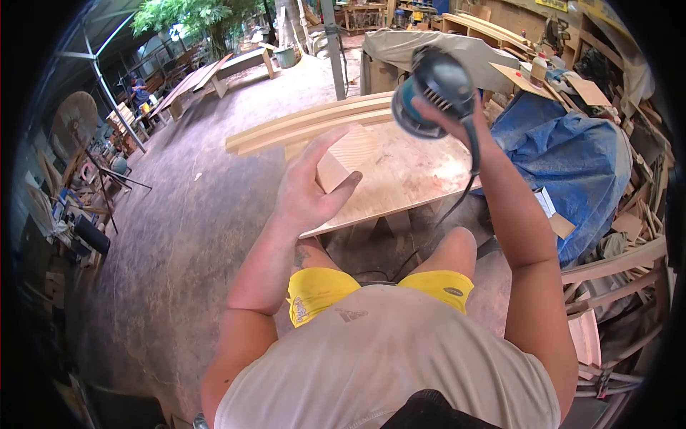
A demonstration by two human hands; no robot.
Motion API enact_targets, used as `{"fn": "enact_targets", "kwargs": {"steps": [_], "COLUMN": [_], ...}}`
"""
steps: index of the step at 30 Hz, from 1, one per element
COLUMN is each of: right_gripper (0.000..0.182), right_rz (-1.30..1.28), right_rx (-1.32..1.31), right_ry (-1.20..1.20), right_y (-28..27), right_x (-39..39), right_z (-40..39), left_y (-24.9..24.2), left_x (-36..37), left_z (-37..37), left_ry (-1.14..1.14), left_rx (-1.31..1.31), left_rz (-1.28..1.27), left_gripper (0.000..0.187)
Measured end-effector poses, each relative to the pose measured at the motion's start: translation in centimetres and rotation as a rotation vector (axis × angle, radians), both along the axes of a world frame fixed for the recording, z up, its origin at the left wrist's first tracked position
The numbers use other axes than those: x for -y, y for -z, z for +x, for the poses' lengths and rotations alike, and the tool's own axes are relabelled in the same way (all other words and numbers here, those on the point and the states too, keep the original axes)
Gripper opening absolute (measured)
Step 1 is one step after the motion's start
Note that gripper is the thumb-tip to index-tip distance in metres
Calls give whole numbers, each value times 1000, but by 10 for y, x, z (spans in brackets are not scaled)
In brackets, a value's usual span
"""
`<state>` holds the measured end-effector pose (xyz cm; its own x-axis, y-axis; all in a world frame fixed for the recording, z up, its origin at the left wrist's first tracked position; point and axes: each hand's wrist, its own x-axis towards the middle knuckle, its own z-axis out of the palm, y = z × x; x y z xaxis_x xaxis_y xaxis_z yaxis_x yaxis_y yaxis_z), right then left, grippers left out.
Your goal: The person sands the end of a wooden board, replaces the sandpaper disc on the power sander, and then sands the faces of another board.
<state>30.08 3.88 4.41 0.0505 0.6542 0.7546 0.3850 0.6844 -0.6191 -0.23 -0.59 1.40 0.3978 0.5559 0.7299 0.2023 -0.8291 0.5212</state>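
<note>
My right hand (446,118) grips a teal and black power sander (436,89), raised and tilted above the right part of a low wooden table (421,168). A black cord runs down from the sander over the table's front edge. At the table's left end, my left hand (318,179) is around a pale wood block (343,163), with the thumb on its near side and the fingers along its far left side. Long light wood strips (307,125) lie along the table's back edge.
A blue tarp (564,157) covers a heap on the right, beside scrap wood and a curved wooden frame (614,268). Behind the table stands a cloth-covered stack (386,53) near a metal post (334,57). A fan (75,121) stands far left; another person (139,91) is in the distance.
</note>
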Motion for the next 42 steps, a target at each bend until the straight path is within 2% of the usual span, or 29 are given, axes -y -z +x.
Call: {"fn": "enact_targets", "kwargs": {"steps": [1, 2, 4, 6, 7, 11, 17, 19, 21, 24, 26, 27, 28, 29, 30, 31, 32, 33, 35, 37, 40, 42], "right_gripper": [64, 66, 65, 61, 63, 65, 68, 68, 67, 66, 66, 64, 63, 64, 68, 70, 66, 58, 56, 49, 49, 52], "right_rz": [-209, -179, 272, 330, 408, 457, 320, 296, 202, 235, 182, 95, 9, -110, -90, -76, -283, -307, -289, -348, -340, -324], "right_rx": [-433, -255, 435, 629, 644, 579, 518, 489, 311, 260, 300, 205, 108, -112, -201, 123, -37, -184, -280, -267, -266, -190], "right_ry": [-598, -256, 8, -70, -84, -145, -200, -200, -272, -232, -187, -156, -132, -277, -337, -33, -19, -43, -36, 11, 54, 90], "right_y": [11, 22, 26, 14, 17, 17, 20, 27, 36, 47, 51, 57, 65, 89, 95, 92, 99, 121, 163, 198, 242, 272], "right_x": [-13, -27, -20, -9, -13, -16, -22, -26, -29, -29, -29, -33, -39, -72, -75, -73, -77, -90, -117, -140, -167, -194], "right_z": [3, 2, -7, -29, -37, -53, -61, -60, -62, -63, -56, -52, -50, -42, -37, -24, -19, -12, 2, 16, 28, 38], "left_y": [-1, -3, -9, -11, -11, -11, -11, -12, -11, -14, -13, -13, -14, -20, -22, -24, -28, -35, -43, -53, -67, -80], "left_x": [-2, -3, -7, -10, -11, -12, -9, -5, -8, -9, -11, -15, -17, -15, -18, -22, -26, -26, -36, -48, -73, -86], "left_z": [0, -1, -2, -4, -4, -5, -4, -4, -2, -1, -2, -3, -6, -13, -21, -31, -43, -52, -73, -89, -117, -131], "left_ry": [38, 40, 95, 150, 206, 237, 138, 36, 32, 0, -25, -43, -70, -69, -93, -109, -133, -175, -284, -369, -539, -552], "left_rx": [15, 13, 2, 5, 12, -6, 74, 48, 39, 31, 30, 80, 127, 149, 145, 169, 192, 193, 218, 290, 283, 304], "left_rz": [-43, -39, 98, 64, 30, 24, 76, -10, 9, -33, -99, -70, -39, -77, -66, -58, -47, -25, 51, 99, 170, 198], "left_gripper": [61, 61, 62, 62, 62, 61, 62, 62, 61, 61, 61, 61, 61, 61, 61, 61, 61, 60, 53, 43, 50, 48]}}
